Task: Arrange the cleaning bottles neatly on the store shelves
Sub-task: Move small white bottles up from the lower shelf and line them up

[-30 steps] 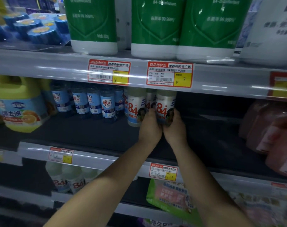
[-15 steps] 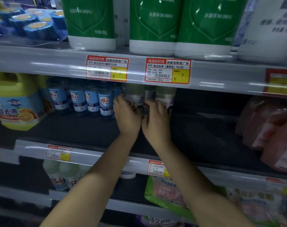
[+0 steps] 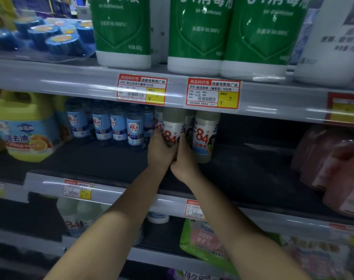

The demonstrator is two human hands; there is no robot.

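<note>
Two hands up on the middle shelf [image 3: 111,164], working the same bottle. Far left: yellow-capped jug [image 3: 20,126] with an orange on its label, standing at the shelf's left end. Next along, blue-labelled bottles [image 3: 119,126] packed upright in a tight cluster. Then left hand [image 3: 162,152], fingers curled round the left side of an upright white 84 bottle [image 3: 173,128], just right of the blue cluster. Right hand [image 3: 183,158] pressed against the left one at the heel, fingers wrapped on the same bottle's right side, tips hidden behind it. Just beside, a second 84 bottle [image 3: 205,136], upright, close to the right hand; contact not clear. Dark bare shelf beyond, then pink bottles [image 3: 333,164] at far right, blurred. Above, green-labelled bottles [image 3: 200,31] in a row on the upper shelf.
</note>
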